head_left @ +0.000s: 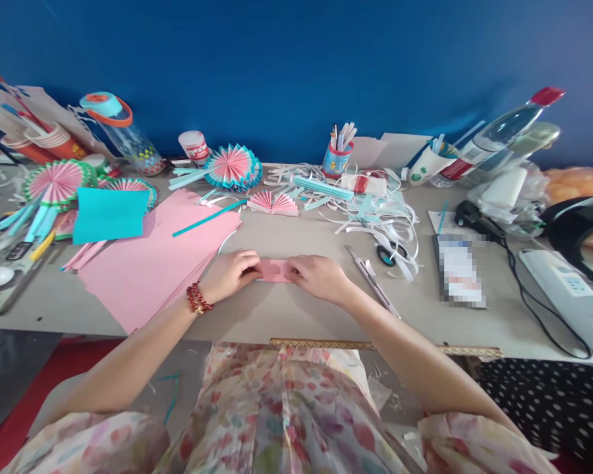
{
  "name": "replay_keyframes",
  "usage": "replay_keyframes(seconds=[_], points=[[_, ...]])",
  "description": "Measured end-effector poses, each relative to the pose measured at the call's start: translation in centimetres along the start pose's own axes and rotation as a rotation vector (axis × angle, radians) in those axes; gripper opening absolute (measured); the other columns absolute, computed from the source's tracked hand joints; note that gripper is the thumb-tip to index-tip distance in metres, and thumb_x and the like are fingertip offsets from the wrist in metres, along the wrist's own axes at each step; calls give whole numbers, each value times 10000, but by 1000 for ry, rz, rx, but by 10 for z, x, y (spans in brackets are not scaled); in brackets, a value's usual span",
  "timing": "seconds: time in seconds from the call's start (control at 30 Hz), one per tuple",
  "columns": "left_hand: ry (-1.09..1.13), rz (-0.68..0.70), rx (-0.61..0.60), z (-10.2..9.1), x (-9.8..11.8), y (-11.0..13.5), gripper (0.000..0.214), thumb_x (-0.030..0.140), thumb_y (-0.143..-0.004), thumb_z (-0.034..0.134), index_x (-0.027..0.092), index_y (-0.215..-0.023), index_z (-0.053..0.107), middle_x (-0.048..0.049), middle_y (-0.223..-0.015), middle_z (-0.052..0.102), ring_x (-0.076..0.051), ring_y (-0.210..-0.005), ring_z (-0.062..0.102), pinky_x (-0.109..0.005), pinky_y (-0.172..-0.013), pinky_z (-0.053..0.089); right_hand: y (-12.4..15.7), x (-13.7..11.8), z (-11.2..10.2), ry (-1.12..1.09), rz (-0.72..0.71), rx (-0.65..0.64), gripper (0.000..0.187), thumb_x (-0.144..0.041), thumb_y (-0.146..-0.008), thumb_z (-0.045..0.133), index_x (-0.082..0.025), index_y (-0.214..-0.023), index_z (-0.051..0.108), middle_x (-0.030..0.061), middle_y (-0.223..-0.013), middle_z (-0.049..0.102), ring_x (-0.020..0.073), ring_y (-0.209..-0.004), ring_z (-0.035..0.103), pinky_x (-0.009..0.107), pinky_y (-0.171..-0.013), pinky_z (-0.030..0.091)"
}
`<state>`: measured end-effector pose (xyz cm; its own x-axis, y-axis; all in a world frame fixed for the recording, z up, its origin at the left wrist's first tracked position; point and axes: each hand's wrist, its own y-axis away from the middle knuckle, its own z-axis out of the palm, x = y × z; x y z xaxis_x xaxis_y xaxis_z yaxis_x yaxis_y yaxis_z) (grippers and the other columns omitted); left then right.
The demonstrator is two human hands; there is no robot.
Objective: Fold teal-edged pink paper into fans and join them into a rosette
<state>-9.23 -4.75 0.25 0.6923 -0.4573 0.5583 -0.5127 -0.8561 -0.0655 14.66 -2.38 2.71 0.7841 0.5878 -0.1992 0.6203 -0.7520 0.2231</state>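
Observation:
A small strip of pink paper (pixel 275 270) lies across the gap between my two hands, just above the table's front part. My left hand (pixel 231 273), with a red bead bracelet on the wrist, is closed on the strip's left end. At the other end the fingers of my right hand (pixel 319 276) pinch the paper. Large pink sheets (pixel 153 263) lie to the left of my left hand. Behind the strip rests a pleated pink paper fan (pixel 273 203). A utility knife (pixel 373 282) lies right of my right hand.
Scissors (pixel 391 254) sit among white paper scraps (pixel 398 217). Finished paper rosettes (pixel 233 167) and a teal sheet (pixel 111 214) are at the left. A phone (pixel 460 270), a power strip (pixel 568 283) and a cable (pixel 534 303) occupy the right. Bottles (pixel 504 135) stand by the blue wall.

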Motion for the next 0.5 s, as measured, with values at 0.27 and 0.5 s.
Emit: replay_keyframes(seconds=[0.27,0.5], points=[[-127,50,-26,2,1,4,212,305,-985,466,196,-856,596,-36,-910,585,-194,-896,554,-300,-769,431,0,0,1,-11,-16,14,270,-326,-1009,409,-211,-973,650,59,-1019,729,193,-917,664,261,-696,374],[-212,109,-4,8,-1,8,204,249,-993,429,199,-898,603,-51,-947,574,-206,-940,529,-317,-804,434,6,11,-7,-88,11,-14,218,-268,-978,453,-216,-938,661,34,-970,725,163,-856,641,242,-664,346]])
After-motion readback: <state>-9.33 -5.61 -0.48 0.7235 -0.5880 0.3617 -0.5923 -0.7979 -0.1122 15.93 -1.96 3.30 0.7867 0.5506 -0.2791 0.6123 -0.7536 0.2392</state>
